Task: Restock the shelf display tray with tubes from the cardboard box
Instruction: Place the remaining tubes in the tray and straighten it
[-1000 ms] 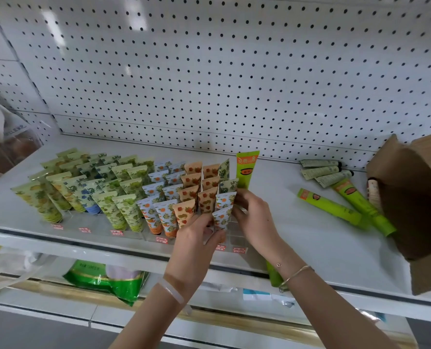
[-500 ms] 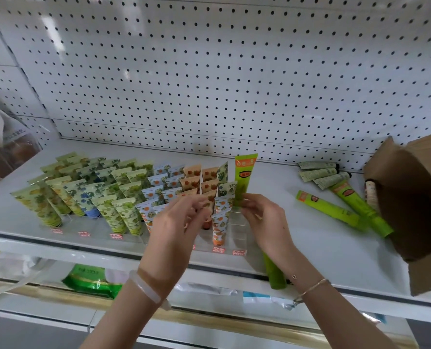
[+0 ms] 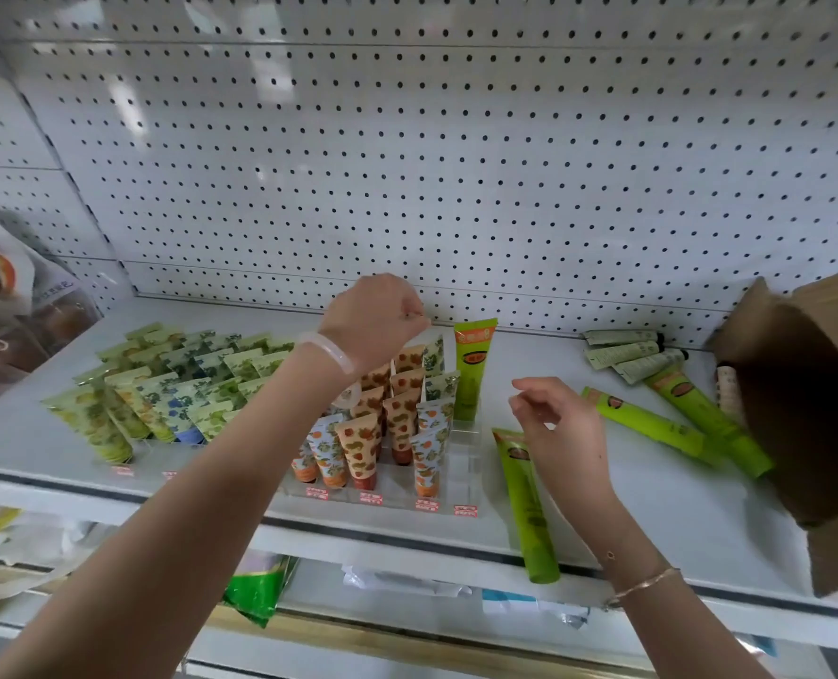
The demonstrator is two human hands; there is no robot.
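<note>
Left hand (image 3: pixel 372 321) is raised over the back rows of the clear display tray (image 3: pixel 470 453), fingers curled under; whether it pinches anything cannot be told. Right hand (image 3: pixel 561 433) hovers loosely curled, grasping nothing, just above a long green tube (image 3: pixel 524 497) lying on the shelf (image 3: pixel 711 521) beside the tray, cap end overhanging the front edge.

Tube judged light, soft-walled and slick; best taken mid-body.

Tray: small patterned tubes (image 3: pixel 358 448) upright in columns; the rightmost column holds one standing green tube (image 3: pixel 473 370) at the back.

Cardboard box (image 3: pixel 809 419) lies on its side, cream tube (image 3: pixel 728 394) at its mouth; interior dark.
</note>
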